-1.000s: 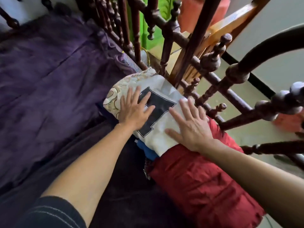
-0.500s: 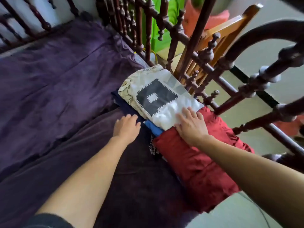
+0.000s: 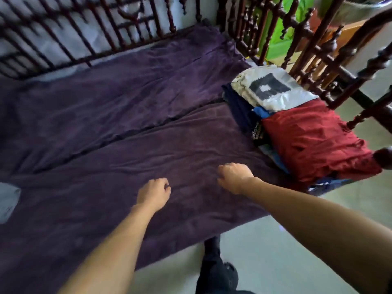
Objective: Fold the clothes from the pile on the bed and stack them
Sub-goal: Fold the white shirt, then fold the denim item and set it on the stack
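Note:
Folded clothes are stacked at the bed's right end: a white shirt with a black square print [image 3: 273, 90] on top of dark blue garments [image 3: 239, 107], and beside it a folded red garment [image 3: 314, 139] over more clothes. My left hand [image 3: 153, 193] and my right hand [image 3: 234, 177] hover over the purple bed sheet [image 3: 106, 128], well left of the stacks. Both hands have loosely curled fingers and hold nothing.
Dark turned-wood railings [image 3: 314, 49] enclose the bed at the back and right. A pale cloth [image 3: 7, 200] lies at the far left edge. The grey floor [image 3: 275, 251] runs along the bed's near side, with my dark-clad leg [image 3: 216, 272] there.
Both hands left the white shirt and the red garment and drew back left over the bare sheet. The view swung left, showing much more of the bed.

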Demonstrator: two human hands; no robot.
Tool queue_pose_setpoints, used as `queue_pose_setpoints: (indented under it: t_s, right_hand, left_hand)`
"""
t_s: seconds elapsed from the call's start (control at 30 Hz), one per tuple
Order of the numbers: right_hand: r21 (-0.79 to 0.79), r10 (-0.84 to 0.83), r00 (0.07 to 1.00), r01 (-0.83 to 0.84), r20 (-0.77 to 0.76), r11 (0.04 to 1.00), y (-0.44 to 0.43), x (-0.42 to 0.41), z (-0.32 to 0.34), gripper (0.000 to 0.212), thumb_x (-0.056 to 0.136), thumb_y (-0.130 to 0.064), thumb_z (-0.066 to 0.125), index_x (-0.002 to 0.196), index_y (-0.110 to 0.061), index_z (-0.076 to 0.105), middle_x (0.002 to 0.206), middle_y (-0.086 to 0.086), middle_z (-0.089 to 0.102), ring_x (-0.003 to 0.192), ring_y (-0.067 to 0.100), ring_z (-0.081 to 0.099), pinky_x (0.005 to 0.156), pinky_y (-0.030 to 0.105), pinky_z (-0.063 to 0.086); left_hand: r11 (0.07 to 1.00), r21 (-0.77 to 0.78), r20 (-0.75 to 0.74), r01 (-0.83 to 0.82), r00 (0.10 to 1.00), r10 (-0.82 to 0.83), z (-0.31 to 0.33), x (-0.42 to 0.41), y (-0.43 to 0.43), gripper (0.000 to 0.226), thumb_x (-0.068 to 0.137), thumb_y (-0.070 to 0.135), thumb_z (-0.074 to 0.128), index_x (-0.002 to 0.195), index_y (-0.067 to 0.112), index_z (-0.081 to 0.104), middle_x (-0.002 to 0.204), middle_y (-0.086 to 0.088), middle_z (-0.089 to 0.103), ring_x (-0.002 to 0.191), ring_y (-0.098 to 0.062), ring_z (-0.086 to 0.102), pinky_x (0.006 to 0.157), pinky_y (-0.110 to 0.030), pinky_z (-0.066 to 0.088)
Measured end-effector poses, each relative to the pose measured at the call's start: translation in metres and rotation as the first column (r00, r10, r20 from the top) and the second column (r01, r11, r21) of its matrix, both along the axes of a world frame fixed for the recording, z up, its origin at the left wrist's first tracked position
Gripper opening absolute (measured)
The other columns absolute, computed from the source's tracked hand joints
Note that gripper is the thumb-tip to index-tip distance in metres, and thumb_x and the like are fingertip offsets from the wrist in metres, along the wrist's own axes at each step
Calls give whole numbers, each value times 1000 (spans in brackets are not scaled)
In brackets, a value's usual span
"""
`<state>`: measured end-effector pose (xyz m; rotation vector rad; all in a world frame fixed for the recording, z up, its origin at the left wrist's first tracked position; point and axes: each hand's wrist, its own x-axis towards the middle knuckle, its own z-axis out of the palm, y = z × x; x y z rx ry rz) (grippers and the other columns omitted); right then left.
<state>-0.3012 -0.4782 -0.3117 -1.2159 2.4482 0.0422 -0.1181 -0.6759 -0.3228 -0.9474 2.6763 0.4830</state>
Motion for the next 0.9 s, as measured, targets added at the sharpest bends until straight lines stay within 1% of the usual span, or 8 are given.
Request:
queue_pose_setpoints:
  t_s: [0.17,0.27,0.4,0.5,0.63,0.77,0.9]
  right_hand:
    - [38,158,987,-157,-8,987,-63,97,24,27,88,-31,50,110,-19,59,115,7,64,105,31,61,75,34,44]
    - [31,212,977,-211,-23,977,-109,153,36,30,90,-34,51,113,-16,58,117,8,63,107,31,60,74,33,42]
    - [-12,247,968,-247,-38,969,-175,229,43,32,92,-39,48,115,-18,58,119,8,63,108,32,60,81,35,45]
    - [-4,247,969,-247,-23,969,-223,287,38,30,91,-38,50,112,-19,60,118,8,64,107,32,60,80,34,45]
    - [4,248,969,-248,15,969,-289,359,26,29,91,-38,51,111,-19,59,118,8,63,107,31,60,79,34,45]
    - [-37,249,966,-247,65,968,-341,416,19,29,91,-41,49,113,-22,57,116,8,64,105,32,61,76,34,44]
    - [-40,256,965,-254,65,966,-397,442,11,29,90,-42,48,111,-24,58,112,8,65,102,33,62,77,35,46]
  left_hand:
    - [987,-51,-31,-151,988,150,39,130,-41,23,92,35,50,109,25,63,102,-1,68,95,-26,62,68,-31,46]
    - [968,-80,-38,-236,971,234,57,204,-74,22,91,34,52,108,25,64,100,-1,69,94,-26,62,68,-31,44]
    - [953,-85,-43,-291,956,289,69,308,-126,23,90,34,55,108,23,64,100,0,70,95,-25,63,73,-31,47]
    - [950,-77,-19,-303,953,303,72,387,-171,23,89,34,57,107,22,65,101,-2,70,98,-25,64,77,-32,49]
    - [932,-114,30,-345,936,351,77,482,-231,23,90,34,56,107,22,65,102,1,70,98,-23,64,78,-32,50]
    - [919,-119,88,-375,918,386,84,544,-283,24,90,36,56,109,22,63,105,1,69,99,-22,63,79,-32,50]
    - [913,-89,84,-398,911,405,83,568,-337,28,90,39,56,113,24,62,108,1,68,102,-22,63,82,-32,50]
